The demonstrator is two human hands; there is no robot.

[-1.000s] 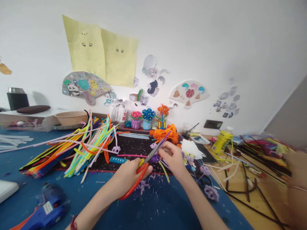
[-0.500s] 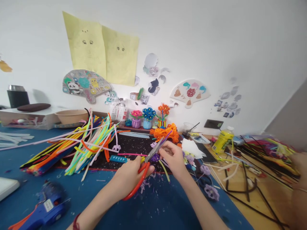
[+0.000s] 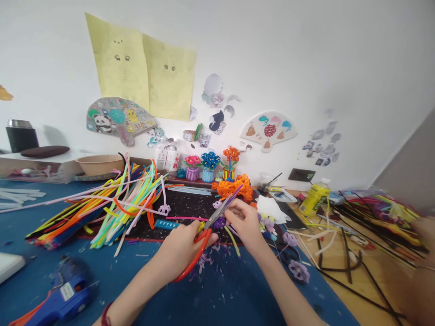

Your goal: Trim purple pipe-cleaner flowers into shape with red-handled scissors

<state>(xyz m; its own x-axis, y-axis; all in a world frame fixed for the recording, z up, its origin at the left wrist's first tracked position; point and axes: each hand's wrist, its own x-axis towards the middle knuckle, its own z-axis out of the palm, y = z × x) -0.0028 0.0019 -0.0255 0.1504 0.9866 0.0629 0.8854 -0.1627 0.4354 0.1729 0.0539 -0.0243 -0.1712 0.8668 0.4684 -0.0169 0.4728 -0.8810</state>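
The left hand is gripping red-handled scissors, fingers closed around the handles; the right hand is pinching a purple pipe-cleaner piece.

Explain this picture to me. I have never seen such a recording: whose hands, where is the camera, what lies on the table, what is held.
There is no machine here: a person works with bare hands, and the camera sits on their head, looking forward and down, so the arms reach in from below. The left hand holds scissors with orange-red handles. The right hand pinches a purple pipe cleaner at the blades. On the table lie a pile of coloured pipe cleaners, a blue glue gun, purple flowers and a yellow bottle. The blurred hand at the right edge belongs to someone else.
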